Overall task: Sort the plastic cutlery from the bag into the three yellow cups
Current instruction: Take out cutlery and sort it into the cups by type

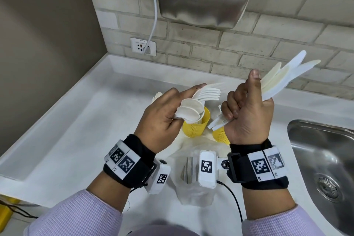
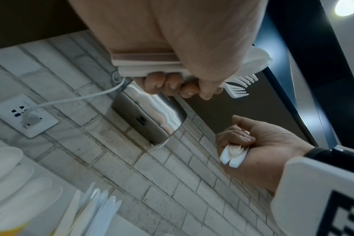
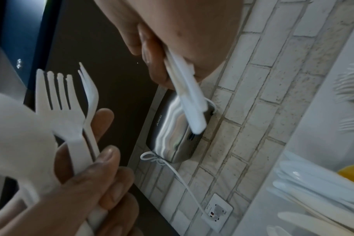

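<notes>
Holding two mixed bundles above the white surface (image 1: 80,124), the person is in the middle of the separating step, not yet at the dropping step. The left hand (image 1: 161,119) has its fingers (image 3: 109,161) curled round a bunch of spoons (image 1: 188,111) and forks (image 1: 207,94), with the forefinger stretched along the top. The right hand (image 1: 249,115) is closed in a fist round a fan of knives (image 1: 287,74) that point up and to the right, thumb raised beside them; some other flat pieces may be mixed in, but the blades overlap too much to be sure. Below and between the hands stand the yellow cups: one yellow cup (image 1: 195,126) just under the spoons, a second cup (image 1: 220,135) mostly hidden behind the right hand, and a third I cannot clearly find. They seem to hold some cutlery already. The crumpled plastic bag (image 1: 193,193) lies on the surface nearer to the person, between the wrists. I judge that the next move needs the knives lowered handle first into their own cup, and then the left bundle divided, spoons from forks, without letting loose pieces slip toward the sink (image 1: 325,159).
</notes>
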Demonstrator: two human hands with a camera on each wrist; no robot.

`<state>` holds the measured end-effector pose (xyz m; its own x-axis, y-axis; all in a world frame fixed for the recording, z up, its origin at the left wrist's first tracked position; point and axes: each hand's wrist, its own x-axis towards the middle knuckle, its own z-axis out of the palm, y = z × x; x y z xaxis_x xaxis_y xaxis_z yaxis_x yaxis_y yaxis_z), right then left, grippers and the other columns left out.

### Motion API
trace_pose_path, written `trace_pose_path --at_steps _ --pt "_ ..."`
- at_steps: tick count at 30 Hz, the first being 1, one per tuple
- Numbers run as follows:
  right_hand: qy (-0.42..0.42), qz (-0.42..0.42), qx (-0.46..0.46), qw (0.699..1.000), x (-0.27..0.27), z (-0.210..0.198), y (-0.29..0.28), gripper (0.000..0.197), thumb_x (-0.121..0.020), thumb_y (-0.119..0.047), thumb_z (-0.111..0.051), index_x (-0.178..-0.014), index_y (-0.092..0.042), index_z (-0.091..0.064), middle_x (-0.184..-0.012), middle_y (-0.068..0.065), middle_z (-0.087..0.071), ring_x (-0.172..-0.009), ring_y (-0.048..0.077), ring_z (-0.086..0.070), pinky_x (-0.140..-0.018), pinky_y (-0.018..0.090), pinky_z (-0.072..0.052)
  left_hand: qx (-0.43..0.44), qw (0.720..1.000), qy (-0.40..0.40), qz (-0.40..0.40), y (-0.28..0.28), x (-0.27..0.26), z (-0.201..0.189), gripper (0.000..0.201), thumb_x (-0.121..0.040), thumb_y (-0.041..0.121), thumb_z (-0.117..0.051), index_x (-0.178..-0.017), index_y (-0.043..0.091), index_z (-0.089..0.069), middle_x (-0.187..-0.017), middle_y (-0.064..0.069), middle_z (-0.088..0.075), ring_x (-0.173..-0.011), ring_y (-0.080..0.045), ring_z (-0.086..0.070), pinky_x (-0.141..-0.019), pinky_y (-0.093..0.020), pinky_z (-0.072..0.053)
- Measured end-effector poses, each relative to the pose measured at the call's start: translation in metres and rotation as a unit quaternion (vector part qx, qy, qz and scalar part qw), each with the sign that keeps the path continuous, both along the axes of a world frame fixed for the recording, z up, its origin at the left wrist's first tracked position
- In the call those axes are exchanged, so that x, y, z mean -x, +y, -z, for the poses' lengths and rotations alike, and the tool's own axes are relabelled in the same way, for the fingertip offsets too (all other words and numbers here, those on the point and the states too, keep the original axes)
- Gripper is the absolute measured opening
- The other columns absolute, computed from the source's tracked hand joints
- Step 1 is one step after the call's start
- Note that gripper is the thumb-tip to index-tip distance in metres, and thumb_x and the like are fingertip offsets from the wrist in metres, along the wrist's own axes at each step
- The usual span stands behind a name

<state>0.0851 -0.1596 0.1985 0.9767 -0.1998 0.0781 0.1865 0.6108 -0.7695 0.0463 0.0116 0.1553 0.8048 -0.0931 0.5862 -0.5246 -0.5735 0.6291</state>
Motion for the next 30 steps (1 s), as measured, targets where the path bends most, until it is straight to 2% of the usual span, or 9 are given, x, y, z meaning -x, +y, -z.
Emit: trace_pose_path --at_steps 4,7,12,17,20,22,24,27,30 --pt "-0.010 -0.007 0.015 1.000 0.001 -0.002 0.001 0.044 -0.104 -0.028 -0.058 -0.068 -0.019 -0.035 -0.053 -0.002 -0.021 -0.039 0.011 -0.020 -0.039 0.017 -0.023 0.052 0.998 0.025 0.016 -0.001 -0.003 0.007 0.058 -0.092 -0.003 -0.053 -0.138 0.030 -0.058 -0.101 0.008 -0.066 -0.091 -0.016 -0.065 -0.080 -0.042 -0.054" --pt "-0.024 -0.008 0.023 0.999 0.002 -0.008 0.002 0.046 -0.104 -0.026 -0.058 -0.066 -0.020 -0.033 -0.052 -0.002 -0.019 -0.038 0.011 -0.019 -0.039 0.018 -0.023 0.183 0.975 0.122 0.044 -0.008 0.002 0.004 0.015 -0.099 0.021 -0.060 -0.109 0.019 -0.071 -0.077 0.027 -0.063 -0.072 0.005 -0.057 -0.072 -0.016 -0.044" --pt "-0.045 -0.019 0.027 0.998 -0.002 -0.019 0.001 0.041 -0.104 -0.022 -0.058 -0.068 -0.020 -0.038 -0.051 -0.003 -0.020 -0.037 0.011 -0.019 -0.039 0.019 -0.023 0.317 0.915 0.222 0.117 -0.008 0.001 0.002 0.026 -0.104 0.033 -0.048 -0.103 0.021 -0.070 -0.056 -0.005 -0.032 -0.048 -0.020 -0.028 -0.048 -0.028 -0.029" --pt "-0.062 -0.022 0.049 0.997 -0.005 -0.025 0.008 0.045 -0.103 -0.022 -0.060 -0.064 -0.021 -0.037 -0.050 -0.003 -0.022 -0.036 0.012 -0.020 -0.040 0.021 -0.022 0.380 0.878 0.258 0.134 -0.007 -0.002 0.004 0.025 -0.104 0.024 -0.047 -0.107 0.009 -0.066 -0.069 -0.008 -0.059 -0.052 -0.019 -0.048 -0.047 -0.027 -0.041" --pt "-0.102 -0.034 0.090 0.990 -0.007 -0.027 0.019 0.044 -0.103 -0.021 -0.060 -0.063 -0.021 -0.042 -0.047 -0.004 -0.028 -0.035 0.014 -0.023 -0.041 0.021 -0.025 0.419 0.840 0.326 0.110 -0.009 -0.005 0.008 0.021 -0.108 0.016 -0.046 -0.110 0.002 -0.061 -0.092 -0.012 -0.074 -0.075 -0.024 -0.069 -0.055 -0.028 -0.053" --pt "-0.121 -0.031 0.136 0.983 -0.007 -0.018 0.030 0.043 -0.102 -0.020 -0.062 -0.062 -0.021 -0.044 -0.045 -0.003 -0.032 -0.035 0.016 -0.027 -0.042 0.023 -0.029 0.480 0.786 0.378 0.092 -0.010 -0.008 0.013 0.019 -0.106 0.006 -0.044 -0.108 -0.002 -0.061 -0.100 -0.019 -0.075 -0.095 -0.033 -0.075 -0.077 -0.034 -0.063" --pt "-0.118 -0.018 0.202 0.972 -0.009 0.000 0.043 0.040 -0.100 -0.019 -0.065 -0.063 -0.019 -0.049 -0.045 0.000 -0.040 -0.036 0.019 -0.035 -0.041 0.029 -0.035 0.542 0.727 0.411 0.090 -0.011 -0.010 0.014 0.020 -0.102 -0.002 -0.043 -0.108 -0.005 -0.062 -0.101 -0.024 -0.073 -0.097 -0.037 -0.074 -0.090 -0.040 -0.061" --pt "-0.098 -0.005 0.305 0.947 -0.009 0.037 0.057 0.035 -0.096 -0.024 -0.070 -0.068 -0.008 -0.058 -0.054 0.012 -0.057 -0.048 0.025 -0.055 -0.050 0.034 -0.049 0.567 0.705 0.419 0.070 -0.010 -0.010 0.013 0.023 -0.099 -0.008 -0.040 -0.112 -0.011 -0.060 -0.099 -0.026 -0.068 -0.081 -0.030 -0.075 -0.081 -0.039 -0.064" --pt "-0.081 -0.025 0.374 0.924 -0.011 0.069 0.060 0.029 -0.097 -0.039 -0.064 -0.081 -0.015 -0.064 -0.074 0.006 -0.068 -0.070 0.014 -0.066 -0.067 0.019 -0.049 0.565 0.709 0.420 0.042 -0.008 -0.010 0.016 0.030 -0.099 -0.007 -0.041 -0.122 -0.018 -0.057 -0.108 -0.028 -0.066 -0.088 -0.030 -0.072 -0.073 -0.033 -0.063"
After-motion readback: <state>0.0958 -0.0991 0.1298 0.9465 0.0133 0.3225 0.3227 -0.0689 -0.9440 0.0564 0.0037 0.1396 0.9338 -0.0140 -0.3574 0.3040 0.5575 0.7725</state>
